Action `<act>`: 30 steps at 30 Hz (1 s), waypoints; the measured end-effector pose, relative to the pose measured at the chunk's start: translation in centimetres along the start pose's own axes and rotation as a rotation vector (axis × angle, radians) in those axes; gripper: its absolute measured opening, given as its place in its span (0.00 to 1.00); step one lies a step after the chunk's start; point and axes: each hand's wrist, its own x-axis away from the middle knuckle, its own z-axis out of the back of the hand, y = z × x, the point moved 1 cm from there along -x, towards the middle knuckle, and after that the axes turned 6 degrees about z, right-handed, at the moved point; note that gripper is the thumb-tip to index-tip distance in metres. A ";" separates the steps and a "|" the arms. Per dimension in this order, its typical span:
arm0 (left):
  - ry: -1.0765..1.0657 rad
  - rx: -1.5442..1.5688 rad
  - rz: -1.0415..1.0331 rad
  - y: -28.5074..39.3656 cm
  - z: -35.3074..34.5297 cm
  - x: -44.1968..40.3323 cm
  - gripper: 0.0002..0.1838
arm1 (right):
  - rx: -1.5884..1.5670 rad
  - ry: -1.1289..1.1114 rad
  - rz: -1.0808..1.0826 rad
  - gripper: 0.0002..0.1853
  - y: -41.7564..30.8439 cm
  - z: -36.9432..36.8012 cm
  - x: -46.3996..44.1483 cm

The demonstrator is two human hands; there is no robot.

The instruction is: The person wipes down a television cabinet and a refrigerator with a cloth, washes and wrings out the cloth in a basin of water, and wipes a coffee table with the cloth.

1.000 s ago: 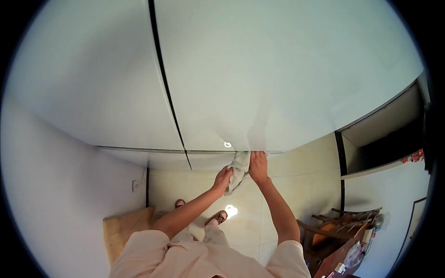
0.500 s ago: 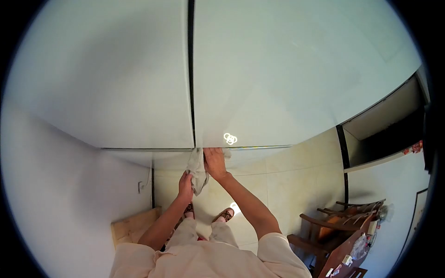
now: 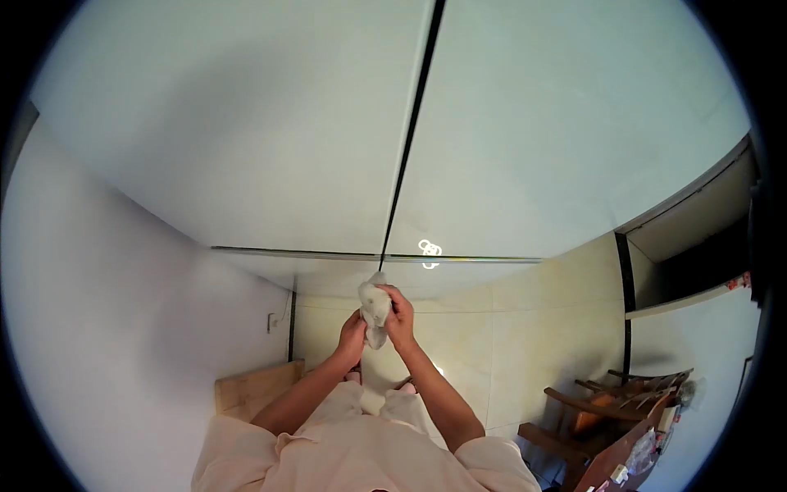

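Note:
A bunched, light grey cloth (image 3: 375, 303) hangs between my two hands, in front of a large white glossy double-door cabinet (image 3: 303, 164). My left hand (image 3: 352, 334) grips its lower left side. On its right side, my right hand (image 3: 399, 316) has its fingers closed round the fabric. The cloth's upper end lies just below the dark gap (image 3: 402, 164) between the doors; whether it touches the door edge I cannot tell. Above the hands, a white ring-shaped light reflection shows on the right door.
Beige floor tiles (image 3: 459, 344) lie below. A wooden board-like piece (image 3: 258, 389) stands at the lower left by the white wall (image 3: 180, 328), which carries a socket (image 3: 272, 323). Wooden chairs and a table with small items (image 3: 627, 459) stand at the lower right, under an open recess (image 3: 697, 238).
My right hand has come off the lower door edge and now holds the cloth together with my left. The cloth is more bunched. The view has shifted and tilted.

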 end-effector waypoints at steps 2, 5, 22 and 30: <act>-0.044 -0.067 -0.004 0.0 1.5 1.1 0.17 | -0.244 0.060 -0.159 0.13 0.8 0.4 1.2; -0.149 -0.426 -0.007 3.2 1.0 4.2 0.14 | -0.632 0.129 -0.365 0.13 0.8 2.1 1.7; -0.208 -0.371 -0.171 5.9 2.0 5.3 0.17 | -0.748 0.170 -0.528 0.17 -5.0 -0.1 2.6; 0.409 -0.141 -0.388 10.4 10.3 6.3 0.16 | -0.248 0.127 -0.670 0.13 -1.6 1.0 5.9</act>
